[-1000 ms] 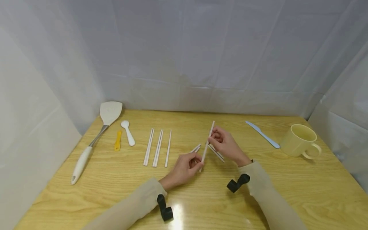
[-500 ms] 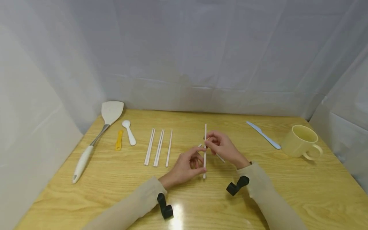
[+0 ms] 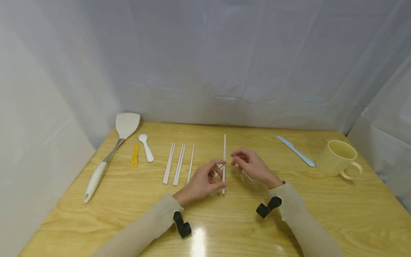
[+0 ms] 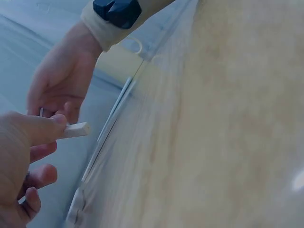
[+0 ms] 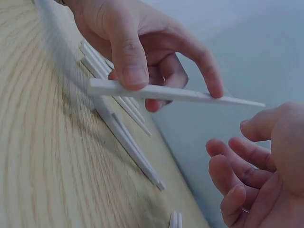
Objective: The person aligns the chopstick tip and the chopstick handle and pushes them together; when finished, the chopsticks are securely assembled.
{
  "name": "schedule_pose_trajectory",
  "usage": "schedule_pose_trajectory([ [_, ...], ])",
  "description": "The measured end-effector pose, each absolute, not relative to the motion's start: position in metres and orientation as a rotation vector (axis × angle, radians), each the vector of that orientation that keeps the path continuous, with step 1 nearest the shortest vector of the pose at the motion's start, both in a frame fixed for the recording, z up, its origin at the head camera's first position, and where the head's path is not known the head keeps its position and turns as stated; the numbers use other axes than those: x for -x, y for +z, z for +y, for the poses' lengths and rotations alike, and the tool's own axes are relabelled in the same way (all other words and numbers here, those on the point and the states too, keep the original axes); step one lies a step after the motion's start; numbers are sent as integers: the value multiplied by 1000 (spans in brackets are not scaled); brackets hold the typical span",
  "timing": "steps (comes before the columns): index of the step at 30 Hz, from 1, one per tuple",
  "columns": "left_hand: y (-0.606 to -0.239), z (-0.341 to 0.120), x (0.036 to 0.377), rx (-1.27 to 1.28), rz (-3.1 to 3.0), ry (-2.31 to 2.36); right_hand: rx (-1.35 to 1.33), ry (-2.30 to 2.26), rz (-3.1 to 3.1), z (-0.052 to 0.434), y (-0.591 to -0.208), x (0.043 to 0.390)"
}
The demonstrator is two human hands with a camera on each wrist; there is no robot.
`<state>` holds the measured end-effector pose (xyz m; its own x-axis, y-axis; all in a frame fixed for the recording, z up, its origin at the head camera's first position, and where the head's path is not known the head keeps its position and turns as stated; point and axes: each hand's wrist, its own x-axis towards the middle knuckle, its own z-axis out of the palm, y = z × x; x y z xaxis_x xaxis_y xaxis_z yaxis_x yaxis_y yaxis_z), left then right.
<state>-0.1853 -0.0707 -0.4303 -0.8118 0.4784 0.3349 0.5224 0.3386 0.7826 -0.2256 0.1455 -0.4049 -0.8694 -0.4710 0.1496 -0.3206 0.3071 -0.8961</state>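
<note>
My left hand (image 3: 203,181) pinches a white chopstick (image 3: 224,150) between thumb and fingers, its thin end pointing away toward the back. In the right wrist view the thumb presses that chopstick (image 5: 180,94) near its thick end, and a fingertip touches it farther along. Just to the right is my right hand (image 3: 252,165), fingers loosely bent, holding nothing. Below the hands, a few more chopsticks (image 3: 246,174) lie at a slant on the table, partly hidden. To the left are two pairs of chopsticks (image 3: 168,164) and a single chopstick (image 3: 191,162), partly behind the left hand.
A white spatula (image 3: 127,125), a small yellow utensil (image 3: 135,156) and a white spoon (image 3: 146,148) lie at the left of the wooden table (image 3: 224,228). At the right are a pale blue knife (image 3: 296,151) and a yellow mug (image 3: 335,159). A pale curtain (image 3: 205,64) hangs behind.
The chopstick has turned from a slant to pointing straight away from the person. My right hand has let go of it, and my left hand has shifted slightly left with it.
</note>
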Motion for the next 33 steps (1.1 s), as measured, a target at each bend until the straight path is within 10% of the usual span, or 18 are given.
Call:
schedule_pose_trajectory([
  [33, -432, -150, 203, 704, -2728, -794, 593, -1492, 2504, 186, -434, 227],
])
